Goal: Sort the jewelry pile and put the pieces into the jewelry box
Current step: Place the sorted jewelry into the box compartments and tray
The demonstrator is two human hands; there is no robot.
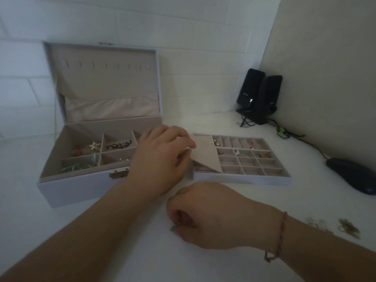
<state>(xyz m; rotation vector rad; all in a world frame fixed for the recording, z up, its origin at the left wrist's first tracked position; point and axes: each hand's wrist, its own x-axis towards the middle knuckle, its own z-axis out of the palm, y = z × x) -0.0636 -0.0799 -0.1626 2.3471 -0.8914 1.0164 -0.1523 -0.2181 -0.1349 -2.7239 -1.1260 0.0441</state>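
Note:
A pale lilac jewelry box [67, 190] stands open at the left, with several pieces lying in its beige compartments. Its removable tray [256, 178] sits on the table to the right, a few small pieces in its grid. My left hand [160, 157] pinches a beige padded insert [205, 155] and holds it tilted up over the tray's left end. In front of the tray, my right hand [209, 216] hovers low over the table and pinches a small ring-like piece [177, 224] between its fingertips. The loose jewelry pile [333, 226] lies blurred at the right.
Two black speakers [258, 96] stand in the back right corner, their cables trailing along the wall. A dark computer mouse [352, 174] lies on the white table [142, 251] at the right edge. A tiled wall rises right behind the box.

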